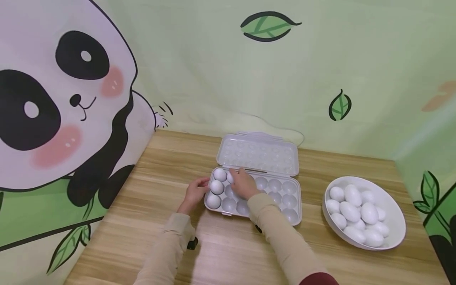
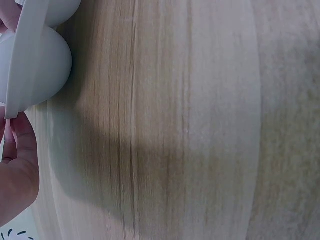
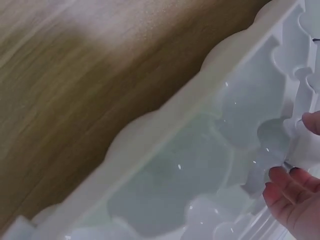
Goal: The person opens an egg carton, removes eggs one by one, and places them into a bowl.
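Note:
A white plastic egg box (image 1: 229, 205) lies on the wooden table, its clear lid (image 1: 257, 154) folded back toward the wall. Three white eggs (image 1: 217, 187) fill the left column of cups. My right hand (image 1: 244, 185) reaches over the box and holds another egg (image 1: 230, 177) at the back of the second column. The right wrist view has that egg (image 3: 306, 147) between thumb and fingers (image 3: 287, 192). At the left side, my left hand (image 1: 196, 193) grips the box's edge; in the left wrist view its fingers (image 2: 25, 140) pinch the rim (image 2: 22, 65).
To the right stands a white bowl (image 1: 396, 221) with several white eggs (image 1: 350, 211) in it. A wall cloth printed with a panda (image 1: 107, 150) and leaves (image 1: 268, 27) encloses the back and sides of the table (image 1: 160, 166).

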Available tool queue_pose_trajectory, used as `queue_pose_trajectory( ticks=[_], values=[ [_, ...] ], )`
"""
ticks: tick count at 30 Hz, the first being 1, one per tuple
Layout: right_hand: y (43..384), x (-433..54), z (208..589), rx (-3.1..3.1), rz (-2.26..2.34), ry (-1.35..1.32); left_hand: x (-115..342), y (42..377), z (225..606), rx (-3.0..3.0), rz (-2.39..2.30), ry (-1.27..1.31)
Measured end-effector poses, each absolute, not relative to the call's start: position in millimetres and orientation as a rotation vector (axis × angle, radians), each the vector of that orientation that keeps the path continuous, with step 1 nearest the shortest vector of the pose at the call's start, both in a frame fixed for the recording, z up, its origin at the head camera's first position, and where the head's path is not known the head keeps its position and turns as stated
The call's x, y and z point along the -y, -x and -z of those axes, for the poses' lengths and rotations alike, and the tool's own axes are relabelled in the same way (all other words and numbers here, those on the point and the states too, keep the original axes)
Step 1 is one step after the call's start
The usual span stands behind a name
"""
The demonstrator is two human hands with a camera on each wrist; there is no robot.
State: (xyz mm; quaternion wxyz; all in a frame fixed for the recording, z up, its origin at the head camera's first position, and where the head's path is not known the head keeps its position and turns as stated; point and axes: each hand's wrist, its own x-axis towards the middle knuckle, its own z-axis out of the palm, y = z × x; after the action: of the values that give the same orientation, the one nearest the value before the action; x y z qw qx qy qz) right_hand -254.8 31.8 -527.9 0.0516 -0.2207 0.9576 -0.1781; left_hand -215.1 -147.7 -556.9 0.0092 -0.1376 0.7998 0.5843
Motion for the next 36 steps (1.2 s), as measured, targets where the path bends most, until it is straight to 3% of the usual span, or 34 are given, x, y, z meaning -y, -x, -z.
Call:
queue_pose_trajectory(
  ticks=[8,23,36],
  values=[
    [254,-25,530,-3.001,0.492,0.571,158,229,592,-2.526,-1.936,0.275],
    [256,-31,529,-3.064,0.495,0.52,144,217,560,-2.522,-1.826,0.405],
    [266,-57,484,-2.969,0.721,0.67,145,216,559,-2.533,-1.802,0.406]
  ],
)
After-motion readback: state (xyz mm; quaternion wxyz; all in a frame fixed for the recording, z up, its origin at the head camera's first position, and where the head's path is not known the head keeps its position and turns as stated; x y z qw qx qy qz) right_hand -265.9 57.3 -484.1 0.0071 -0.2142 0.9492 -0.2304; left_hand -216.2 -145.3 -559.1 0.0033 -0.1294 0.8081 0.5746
